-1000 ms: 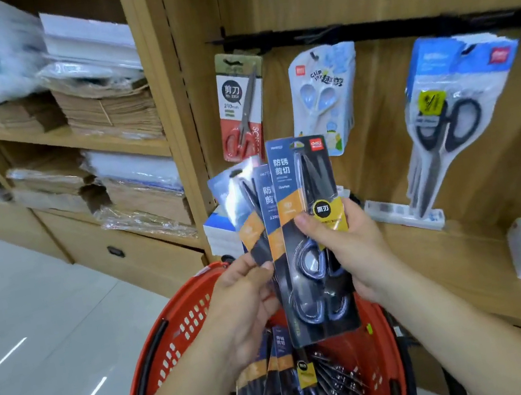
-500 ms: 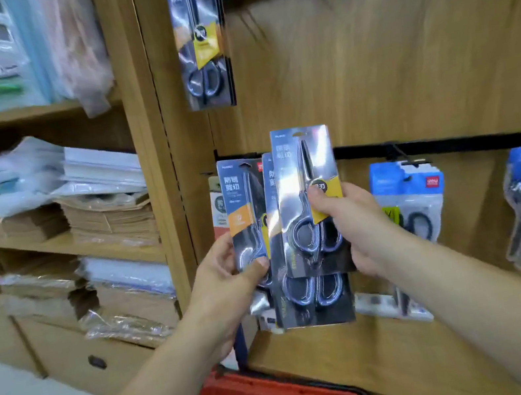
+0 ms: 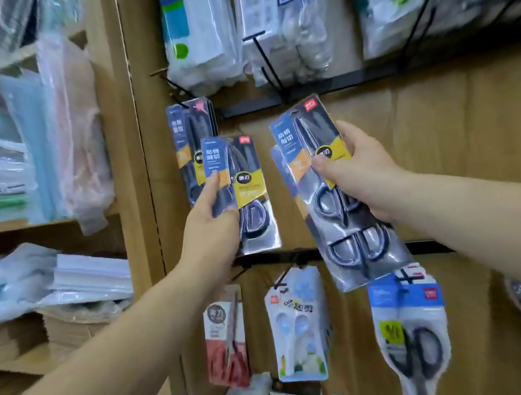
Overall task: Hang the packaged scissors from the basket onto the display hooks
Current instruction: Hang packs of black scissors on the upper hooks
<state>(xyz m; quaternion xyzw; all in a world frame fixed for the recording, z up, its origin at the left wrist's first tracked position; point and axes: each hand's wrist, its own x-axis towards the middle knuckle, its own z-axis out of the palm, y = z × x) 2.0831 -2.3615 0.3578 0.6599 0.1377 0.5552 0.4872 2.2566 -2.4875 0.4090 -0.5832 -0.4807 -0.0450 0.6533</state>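
Pinched a single scissors pack [image 3: 249, 195] between the left thumb [image 3: 215, 184], laid flat on its front face, and fingers curled behind it, hidden from view. Held it upright in the left hand [image 3: 210, 227], just left of frame centre, overlapping the lower part of a matching pack [image 3: 188, 130] already hung at the left end of the upper black rail [image 3: 302, 89]; could not tell whether the two touched. Clamped two more packs [image 3: 330, 206] in the right hand [image 3: 366, 175], thumb pressed across the yellow label, other fingers wrapped round the right edge. Kept these right of centre, tops leaning left, the rear one set lower so its handles showed beneath the front one. Reached up with both bare forearms from the bottom corners. Faced a wooden display panel [image 3: 450, 136]: bagged goods [image 3: 199, 34] on hooks along the top, and along the bottom a red-handled pack [image 3: 225, 339], a white-and-blue pack [image 3: 297, 326] and a blue-carded pack [image 3: 409, 320] under the lower rail [image 3: 263, 259].
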